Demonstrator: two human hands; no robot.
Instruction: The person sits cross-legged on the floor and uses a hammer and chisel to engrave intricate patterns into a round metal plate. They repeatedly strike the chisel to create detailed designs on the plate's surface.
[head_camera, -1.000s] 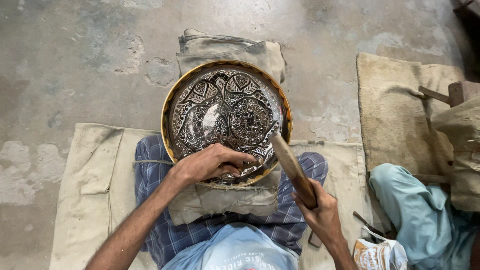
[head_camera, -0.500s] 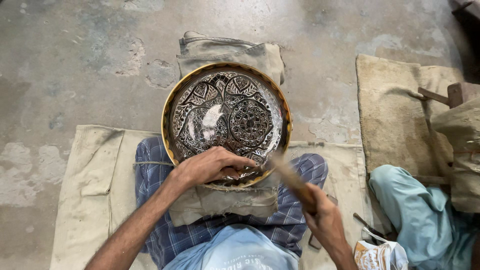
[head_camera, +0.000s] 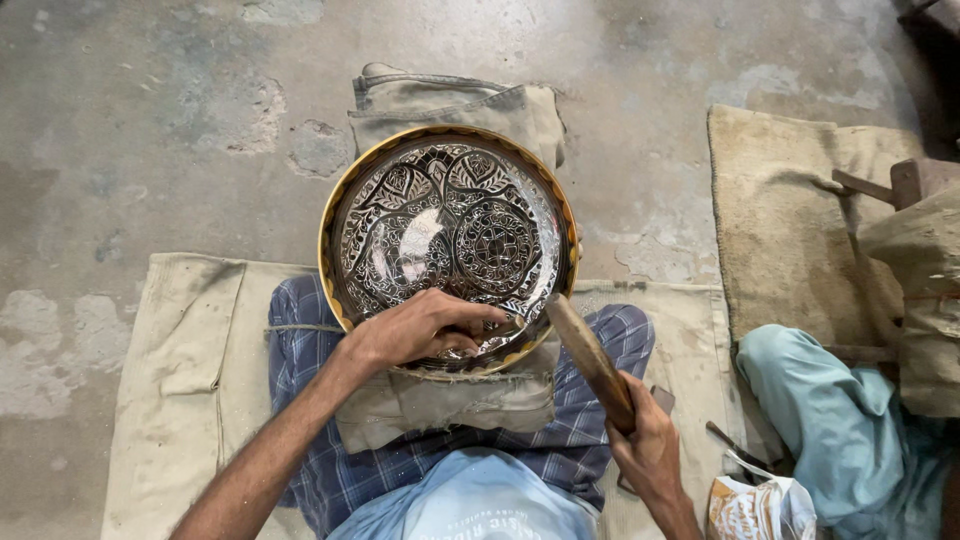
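A round engraved metal plate (head_camera: 448, 235) with a brass rim and a dark floral pattern lies on a folded cloth pad (head_camera: 450, 100) over my lap. My left hand (head_camera: 425, 325) rests on the plate's near edge, fingers pinched around a thin metal chisel whose tip touches the pattern. My right hand (head_camera: 650, 450) grips the handle of a wooden mallet (head_camera: 590, 358), whose head is just right of the chisel at the plate's lower right rim.
I sit on a beige mat (head_camera: 170, 370) on a stained concrete floor (head_camera: 170, 130). Another person's knee in light teal cloth (head_camera: 820, 400) is at the right, by a tan mat (head_camera: 790, 220), a wooden block (head_camera: 915, 180) and a printed bag (head_camera: 760, 510).
The mallet swung back slightly and came down again toward the chisel. My left hand stayed on the plate's near edge.
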